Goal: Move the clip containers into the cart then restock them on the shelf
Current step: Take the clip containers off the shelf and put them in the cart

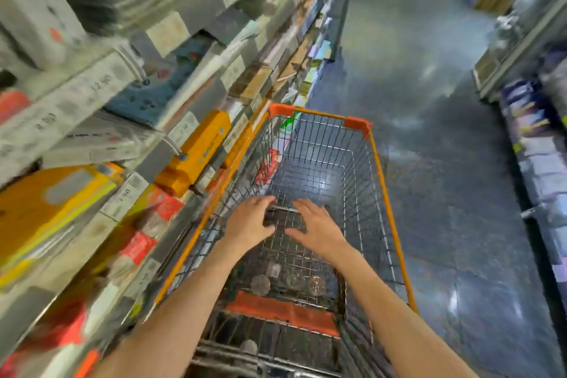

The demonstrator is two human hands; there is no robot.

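Both hands, left hand (250, 221) and right hand (316, 224), clasp one dark clip container (283, 219) over the cart (385, 190). A loose grip could drop it onto the round containers (294, 281) below.

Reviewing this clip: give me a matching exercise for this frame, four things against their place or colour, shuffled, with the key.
Things:
1. cart
2. clip containers
3. shelf
4. round containers

Places or colours:
A. along the person's left side
B. orange rim, wire mesh walls
C. between the left hand and right hand, above the basket
D. low in the near end of the cart

Pairs: 1-B, 2-C, 3-A, 4-D
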